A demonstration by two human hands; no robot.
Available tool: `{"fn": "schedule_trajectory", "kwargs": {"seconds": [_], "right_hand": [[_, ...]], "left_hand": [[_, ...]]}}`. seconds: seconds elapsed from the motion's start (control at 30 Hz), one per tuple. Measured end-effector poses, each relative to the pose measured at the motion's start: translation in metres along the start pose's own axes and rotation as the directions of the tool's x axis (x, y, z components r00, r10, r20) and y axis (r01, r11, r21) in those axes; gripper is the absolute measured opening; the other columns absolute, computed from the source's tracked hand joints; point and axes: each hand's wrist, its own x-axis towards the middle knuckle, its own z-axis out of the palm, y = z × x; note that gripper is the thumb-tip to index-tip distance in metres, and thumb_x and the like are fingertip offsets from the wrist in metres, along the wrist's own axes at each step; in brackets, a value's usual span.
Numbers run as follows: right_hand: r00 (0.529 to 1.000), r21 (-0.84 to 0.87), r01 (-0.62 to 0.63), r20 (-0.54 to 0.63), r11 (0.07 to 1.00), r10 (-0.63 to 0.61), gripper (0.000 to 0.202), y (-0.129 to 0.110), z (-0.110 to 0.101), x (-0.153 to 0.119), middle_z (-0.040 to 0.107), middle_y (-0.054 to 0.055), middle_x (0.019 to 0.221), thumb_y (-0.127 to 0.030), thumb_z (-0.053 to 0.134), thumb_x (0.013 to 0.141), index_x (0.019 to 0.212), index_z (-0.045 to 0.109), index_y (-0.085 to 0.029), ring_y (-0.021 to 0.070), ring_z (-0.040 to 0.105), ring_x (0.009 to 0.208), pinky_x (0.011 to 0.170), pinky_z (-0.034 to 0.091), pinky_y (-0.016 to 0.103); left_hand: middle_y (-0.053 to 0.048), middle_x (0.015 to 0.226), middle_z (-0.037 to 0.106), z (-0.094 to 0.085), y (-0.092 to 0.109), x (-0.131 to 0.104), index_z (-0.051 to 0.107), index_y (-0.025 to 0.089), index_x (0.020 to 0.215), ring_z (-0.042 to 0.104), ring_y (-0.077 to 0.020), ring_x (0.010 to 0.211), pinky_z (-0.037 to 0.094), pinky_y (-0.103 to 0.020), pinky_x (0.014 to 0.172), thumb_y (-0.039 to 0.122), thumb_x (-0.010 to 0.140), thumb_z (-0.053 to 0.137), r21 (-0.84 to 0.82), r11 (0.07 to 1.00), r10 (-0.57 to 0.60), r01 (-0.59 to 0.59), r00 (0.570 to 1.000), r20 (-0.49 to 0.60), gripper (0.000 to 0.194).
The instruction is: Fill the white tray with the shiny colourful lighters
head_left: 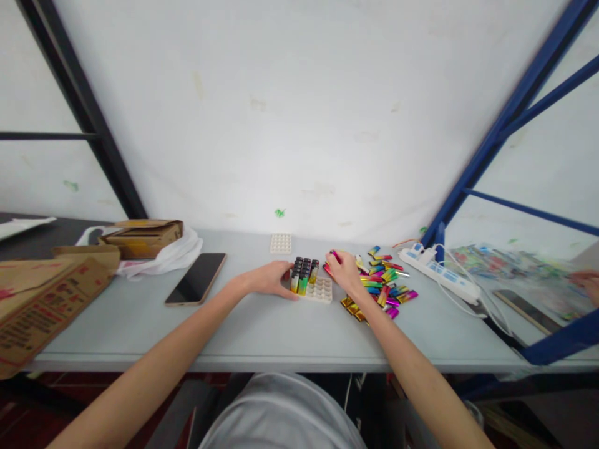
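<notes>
A white tray with round holes [322,290] lies on the grey table in front of me. Upright lighters with black tops [302,274] fill its left part, while holes on its right side show bare. My left hand [272,279] grips the tray's left end, thumb at the front and fingers behind beside the lighters. Just right of the tray, my right hand [345,272] is closed around a lighter [335,255] with a purple-red end showing above the fingers. Loose shiny coloured lighters [384,279] lie in a heap beside and partly behind my right wrist.
A second white tray [281,243] lies near the wall. To the left are a phone [196,279], a plastic bag [180,257] and cardboard boxes [60,296]. A power strip [440,272] with cables sits right. Beyond the blue frame, another person's hand [588,284] shows.
</notes>
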Motion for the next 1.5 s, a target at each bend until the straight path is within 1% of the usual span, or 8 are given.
{"fn": "schedule_trajectory", "kwargs": {"seconds": [0.33,0.6,0.87,0.97,1.1,1.27,1.4,1.5], "right_hand": [[0.999,-0.014,0.044,0.004,0.999,-0.044,0.048,-0.002,-0.001,0.0,0.042,-0.004,0.055,-0.054,0.048,0.094,0.058,0.039,-0.023,0.0138,0.038,0.058,0.059,0.026,0.029],[0.999,-0.083,0.034,0.033,0.996,-0.032,0.036,0.003,0.002,0.001,0.045,-0.003,0.054,-0.038,0.046,0.089,0.056,0.04,-0.023,0.0146,0.041,0.058,0.059,0.026,0.029],[0.996,-0.058,0.055,0.079,0.997,-0.051,0.041,-0.009,-0.008,-0.001,0.056,-0.001,0.066,-0.056,0.043,0.1,0.075,0.049,-0.024,0.0175,0.05,0.065,0.065,0.035,0.029],[0.983,-0.041,0.104,0.157,0.994,-0.096,0.036,-0.011,-0.014,-0.001,0.062,0.001,0.074,-0.052,0.04,0.104,0.086,0.053,-0.024,0.0186,0.056,0.067,0.067,0.041,0.028],[0.947,-0.113,0.307,0.136,0.945,-0.292,0.036,-0.012,-0.021,0.0,0.064,0.006,0.087,-0.049,0.045,0.104,0.083,0.056,-0.022,0.0198,0.059,0.079,0.075,0.045,0.03],[0.929,-0.119,0.338,0.203,0.934,-0.311,0.043,-0.017,-0.031,0.0,0.057,0.001,0.066,-0.049,0.051,0.103,0.07,0.055,-0.021,0.0159,0.051,0.062,0.066,0.04,0.029],[0.929,-0.028,0.267,0.274,0.963,-0.249,0.028,-0.023,-0.033,-0.003,0.064,-0.001,0.069,-0.046,0.059,0.099,0.094,0.067,-0.019,0.0153,0.055,0.062,0.064,0.041,0.028],[0.911,0.011,0.245,0.341,0.97,-0.234,0.025,-0.024,-0.032,-0.005,0.067,-0.001,0.073,-0.042,0.064,0.096,0.106,0.065,-0.02,0.0159,0.058,0.065,0.064,0.042,0.027]], "left_hand": [[-0.003,0.09,0.067,0.001,-0.003,0.0,0.063,0.018,0.1,0.06,-0.0216,0.076,0.045,-0.029,0.067,0.064,0.066,0.081,0.011,1.0,-0.015,0.015,1.0,-0.002,0.06],[-0.003,0.089,0.067,0.002,-0.005,0.001,0.063,0.018,0.101,0.06,-0.0219,0.076,0.044,-0.029,0.066,0.063,0.068,0.082,0.011,1.0,0.003,-0.003,1.0,-0.002,0.059],[-0.003,0.089,0.067,0.002,-0.004,0.0,0.063,0.018,0.103,0.06,-0.0214,0.076,0.044,-0.029,0.066,0.062,0.068,0.082,-0.004,1.0,0.01,-0.01,1.0,-0.004,0.059],[-0.003,0.088,0.066,0.003,-0.005,0.0,0.063,0.018,0.102,0.059,-0.0211,0.075,0.044,-0.029,0.066,0.063,0.069,0.082,0.001,1.0,0.008,-0.008,1.0,-0.001,0.059],[-0.003,0.089,0.066,0.003,-0.005,0.001,0.063,0.016,0.103,0.059,-0.0212,0.075,0.044,-0.029,0.066,0.065,0.068,0.081,0.007,1.0,0.003,-0.003,1.0,0.0,0.062],[-0.003,0.091,0.067,0.003,-0.005,0.001,0.064,0.017,0.107,0.06,-0.0214,0.077,0.045,-0.029,0.067,0.064,0.068,0.081,-0.009,1.0,0.011,-0.011,1.0,-0.002,0.063],[-0.003,0.09,0.067,0.003,-0.006,0.001,0.065,0.017,0.106,0.06,-0.0212,0.076,0.045,-0.029,0.066,0.063,0.068,0.081,-0.014,1.0,0.012,-0.012,1.0,-0.006,0.062],[-0.003,0.089,0.067,0.004,-0.007,0.0,0.064,0.017,0.103,0.06,-0.0213,0.075,0.044,-0.029,0.065,0.064,0.068,0.081,0.0,1.0,0.013,-0.013,1.0,-0.014,0.061]]}}
